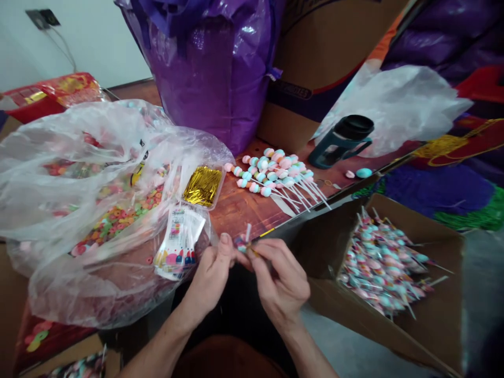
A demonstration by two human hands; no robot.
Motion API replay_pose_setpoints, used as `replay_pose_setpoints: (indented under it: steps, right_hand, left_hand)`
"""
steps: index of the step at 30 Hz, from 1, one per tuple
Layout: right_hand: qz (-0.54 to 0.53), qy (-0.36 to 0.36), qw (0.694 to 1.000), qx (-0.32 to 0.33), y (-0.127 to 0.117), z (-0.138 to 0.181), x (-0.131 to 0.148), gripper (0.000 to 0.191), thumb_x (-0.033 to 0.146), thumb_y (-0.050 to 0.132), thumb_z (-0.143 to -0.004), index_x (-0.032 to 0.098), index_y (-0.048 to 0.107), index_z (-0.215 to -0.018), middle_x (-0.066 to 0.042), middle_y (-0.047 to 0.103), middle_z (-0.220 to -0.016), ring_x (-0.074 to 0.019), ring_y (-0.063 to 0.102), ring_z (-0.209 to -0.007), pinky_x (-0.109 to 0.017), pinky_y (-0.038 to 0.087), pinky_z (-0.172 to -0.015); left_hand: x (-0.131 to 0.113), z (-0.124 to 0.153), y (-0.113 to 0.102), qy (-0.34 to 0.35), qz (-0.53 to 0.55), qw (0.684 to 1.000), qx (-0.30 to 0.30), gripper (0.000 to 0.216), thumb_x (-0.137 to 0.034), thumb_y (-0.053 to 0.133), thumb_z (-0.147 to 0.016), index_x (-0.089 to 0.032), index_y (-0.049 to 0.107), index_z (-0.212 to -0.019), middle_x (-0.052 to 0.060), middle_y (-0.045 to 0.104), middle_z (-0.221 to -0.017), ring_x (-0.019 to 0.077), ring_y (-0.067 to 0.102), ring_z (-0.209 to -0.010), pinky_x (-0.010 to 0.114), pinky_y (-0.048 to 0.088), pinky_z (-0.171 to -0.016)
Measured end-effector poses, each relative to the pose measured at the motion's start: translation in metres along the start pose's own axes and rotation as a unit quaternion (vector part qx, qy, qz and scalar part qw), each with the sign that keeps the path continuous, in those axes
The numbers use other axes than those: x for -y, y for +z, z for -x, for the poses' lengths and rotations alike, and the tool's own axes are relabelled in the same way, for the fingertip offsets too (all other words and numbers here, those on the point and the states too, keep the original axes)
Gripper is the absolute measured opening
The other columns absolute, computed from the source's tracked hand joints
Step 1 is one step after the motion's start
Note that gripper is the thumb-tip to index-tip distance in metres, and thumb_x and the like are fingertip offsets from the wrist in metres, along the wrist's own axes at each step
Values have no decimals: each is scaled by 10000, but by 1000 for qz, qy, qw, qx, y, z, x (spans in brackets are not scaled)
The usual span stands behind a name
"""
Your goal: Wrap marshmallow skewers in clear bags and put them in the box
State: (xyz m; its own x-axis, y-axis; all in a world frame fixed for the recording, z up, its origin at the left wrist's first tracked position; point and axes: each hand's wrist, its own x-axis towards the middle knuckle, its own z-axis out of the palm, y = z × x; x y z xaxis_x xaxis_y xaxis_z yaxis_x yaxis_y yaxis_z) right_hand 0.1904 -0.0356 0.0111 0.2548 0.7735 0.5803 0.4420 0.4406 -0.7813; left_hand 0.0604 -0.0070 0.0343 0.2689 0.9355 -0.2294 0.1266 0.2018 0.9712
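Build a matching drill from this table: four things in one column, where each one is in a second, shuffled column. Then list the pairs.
Things
1. gold ties
2. mug
3. wrapped sticks
4. single stick

Places
A. in the cardboard box
B. pinched between the left hand and the right hand
C. in a clear tray
D. on the table, right of the loose pile

Pairs: 1-C, 2-D, 3-A, 4-B
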Motion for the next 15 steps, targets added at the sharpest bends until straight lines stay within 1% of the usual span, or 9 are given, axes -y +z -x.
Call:
replay_pose_setpoints:
  steps: [2,3,6,7,9,10,12,14,15]
  right_hand:
    - [19,2,1000,-15,-5,6,-2,234,-14,632,-852,200,688,-930,-25,650,-879,-138,642,-763,-265,524,-687]
    - [27,0,999,-18,-8,7,-2,237,-10,642,-849,203,694,-939,-24,654,-882,-139,643,-764,-266,525,-686]
    - [36,3,999,-23,-15,9,0,249,5,641,-854,214,709,-971,-26,667,-897,-143,643,-776,-267,526,-686]
    - [34,5,999,-29,-18,9,1,251,13,640,-857,218,715,-979,-28,673,-902,-147,644,-785,-270,528,-692]
    - [21,26,999,-43,-24,10,3,233,45,653,-859,227,737,-977,-33,689,-908,-159,651,-809,-282,533,-721]
    - [3,53,998,-46,-28,12,4,206,75,662,-865,232,751,-963,-37,698,-910,-165,656,-820,-287,536,-735]
    - [-74,152,985,-45,-38,18,3,141,181,656,-905,242,776,-948,-48,714,-896,-171,663,-792,-280,533,-687]
    - [-182,275,944,-19,-48,26,-1,200,341,618,-948,240,789,-967,-58,713,-814,-163,643,-676,-265,506,-572]
    - [-223,326,919,3,-52,31,-3,242,403,625,-940,230,790,-971,-57,702,-757,-153,618,-609,-257,481,-523]
  left_hand:
    - [1,2,5,-24,12,999,32,772,-716,271,-950,-196,746,-634,39,539,-618,175,492,-674,319,399,-695]
    - [2,4,8,-35,28,998,34,758,-726,298,-939,-190,740,-637,36,544,-628,168,487,-676,313,394,-688]
    - [2,6,21,-74,111,991,4,656,-736,497,-866,-165,697,-613,17,542,-635,140,454,-664,287,379,-660]
    - [1,7,25,-85,140,986,3,616,-717,567,-840,-157,691,-614,13,546,-635,132,450,-660,278,376,-652]
    - [-4,9,33,-91,193,977,22,510,-632,688,-804,-143,720,-663,18,593,-669,124,479,-678,265,394,-666]
    - [-8,9,36,-90,216,972,32,444,-576,731,-794,-139,746,-715,26,625,-699,127,509,-697,265,412,-689]
    - [-12,9,43,-86,251,963,48,352,-487,757,-798,-139,784,-845,36,666,-728,137,561,-694,282,448,-716]
    - [-10,8,50,-70,248,964,60,336,-461,699,-851,-143,791,-909,29,649,-652,148,575,-617,311,470,-683]
    - [-7,7,53,-48,217,973,55,326,-449,663,-880,-149,793,-893,27,637,-615,160,581,-603,327,478,-681]
